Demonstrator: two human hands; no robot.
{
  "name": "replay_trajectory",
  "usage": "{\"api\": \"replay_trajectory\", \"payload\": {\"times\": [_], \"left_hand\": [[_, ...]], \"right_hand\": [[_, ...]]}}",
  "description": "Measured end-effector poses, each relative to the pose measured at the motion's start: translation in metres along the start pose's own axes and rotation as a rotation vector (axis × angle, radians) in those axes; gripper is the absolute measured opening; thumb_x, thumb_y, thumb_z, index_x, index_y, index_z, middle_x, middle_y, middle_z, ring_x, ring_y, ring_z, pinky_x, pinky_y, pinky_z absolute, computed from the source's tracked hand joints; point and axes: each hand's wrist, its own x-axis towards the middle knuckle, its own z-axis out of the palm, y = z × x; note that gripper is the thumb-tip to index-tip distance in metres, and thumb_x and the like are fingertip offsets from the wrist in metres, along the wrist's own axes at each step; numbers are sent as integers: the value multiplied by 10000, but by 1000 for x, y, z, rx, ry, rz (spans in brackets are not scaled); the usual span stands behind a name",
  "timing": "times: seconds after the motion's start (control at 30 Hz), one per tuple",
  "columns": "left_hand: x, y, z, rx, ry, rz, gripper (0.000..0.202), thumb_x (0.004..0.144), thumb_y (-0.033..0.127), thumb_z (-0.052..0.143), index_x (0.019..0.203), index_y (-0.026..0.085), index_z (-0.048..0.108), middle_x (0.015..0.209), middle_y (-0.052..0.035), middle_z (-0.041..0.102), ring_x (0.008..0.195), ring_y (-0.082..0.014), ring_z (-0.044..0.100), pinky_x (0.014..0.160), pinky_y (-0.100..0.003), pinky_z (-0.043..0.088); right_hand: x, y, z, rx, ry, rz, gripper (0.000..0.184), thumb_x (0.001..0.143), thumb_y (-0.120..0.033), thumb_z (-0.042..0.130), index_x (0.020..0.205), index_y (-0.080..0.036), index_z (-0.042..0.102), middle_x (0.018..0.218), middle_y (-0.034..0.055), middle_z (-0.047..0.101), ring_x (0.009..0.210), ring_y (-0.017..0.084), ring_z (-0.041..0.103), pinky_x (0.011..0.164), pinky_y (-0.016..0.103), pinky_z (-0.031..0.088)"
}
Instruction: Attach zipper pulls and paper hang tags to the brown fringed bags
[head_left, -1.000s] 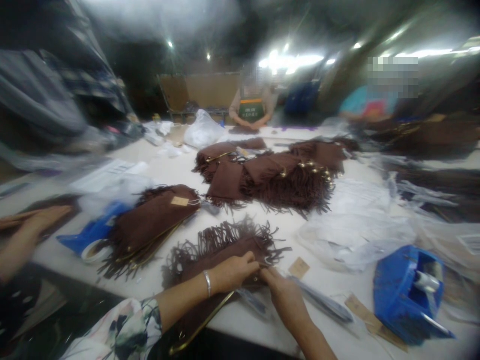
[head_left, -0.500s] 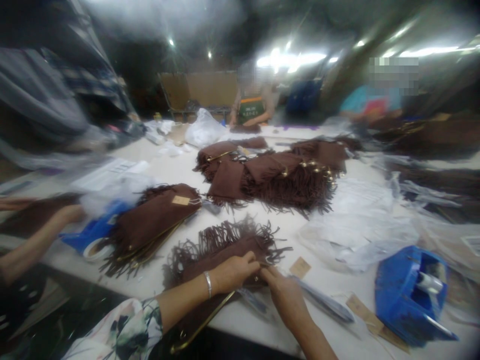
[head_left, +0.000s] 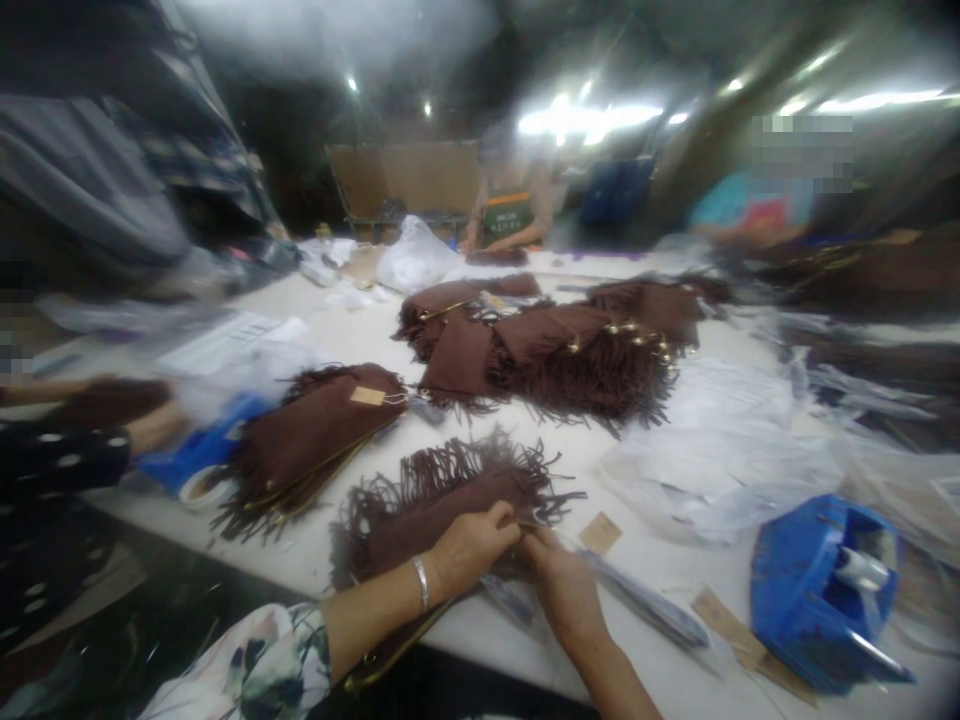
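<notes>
A brown fringed suede bag [head_left: 442, 500] lies on the white table [head_left: 360, 345] right in front of me. My left hand [head_left: 469, 545], with a silver bangle at the wrist, grips the bag's near right edge with its fingers closed. My right hand [head_left: 564, 590] meets it there, fingers pinched at the same spot, next to a small metal ring. What the right fingers pinch is too small to make out. A brass-coloured strap [head_left: 397, 650] runs from the bag off the table's front edge.
Another fringed bag with a paper tag [head_left: 315, 445] lies to the left, and a pile of several such bags [head_left: 555, 355] sits mid-table. Clear plastic bags [head_left: 720, 450], a blue tape dispenser [head_left: 825, 590] and paper tags [head_left: 600, 533] lie right. Another person's arm [head_left: 97, 440] reaches in at left; others sit behind.
My hands have stayed on the bag's edge, barely shifting. The person's arm at the left has drawn nearer, with a dark dotted sleeve now in view. The camera moved slightly.
</notes>
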Motion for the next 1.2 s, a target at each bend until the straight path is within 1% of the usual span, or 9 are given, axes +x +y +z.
{"api": "replay_trajectory", "payload": {"times": [0.2,0.37,0.53,0.7,0.8,0.93,1.0,1.1,1.2], "left_hand": [[-12,10,-1,-67,12,-120,221,929,233,476,1103,222,611,1457,-112,409,1145,-272,556,937,-395,487],[-17,24,12,-25,76,-264,244,880,202,566,1118,231,609,1470,-111,404,1135,-272,550,918,-439,494],[-14,33,26,61,187,-252,181,905,127,471,1033,148,597,1379,-149,503,1112,-276,551,908,-457,489],[-17,34,13,-78,202,-194,209,864,96,469,1024,167,584,1295,-110,537,1087,-239,549,957,-396,462],[-23,32,0,-252,200,-207,173,817,86,483,896,201,586,1306,-65,485,1058,-194,560,943,-323,459],[-29,29,-11,-480,169,-284,126,789,115,489,800,208,574,1279,-25,475,940,-149,584,848,-280,474],[-30,28,-13,-558,167,-292,117,783,121,479,783,203,564,1213,-24,513,961,-151,572,854,-277,468],[-30,24,-15,-624,189,-292,114,774,107,465,756,194,536,1115,-43,561,1051,-166,541,928,-289,445],[-31,19,-16,-655,188,-300,99,782,126,463,734,192,519,1058,-59,594,1035,-174,552,930,-304,456]], "right_hand": [[-4,1,2,26,39,6,270,903,-174,461,1072,-270,648,1062,43,676,728,112,669,634,179,455],[-6,2,6,36,55,26,261,918,-182,451,1072,-264,645,1066,44,666,710,104,669,609,176,440],[-7,0,7,-2,44,46,209,922,-181,459,986,-246,646,1059,31,652,703,112,668,584,197,428],[-14,-2,3,-89,68,-33,224,903,-107,444,999,-223,610,1025,43,639,703,114,656,557,202,398],[-26,6,-4,-182,109,-87,264,866,-36,432,994,-209,585,989,49,624,670,129,632,531,232,367],[-46,32,-22,-281,170,-16,232,873,-45,412,937,-210,561,908,40,608,614,147,599,510,263,325],[-53,46,-32,-309,164,51,198,907,-99,400,928,-217,557,872,35,611,580,156,597,491,268,304],[-54,53,-44,-224,161,129,160,953,-221,403,913,-228,558,872,23,625,556,156,607,469,261,300],[-46,37,-50,9,200,116,178,965,-281,422,881,-220,566,852,15,629,633,162,630,515,258,382]]}}
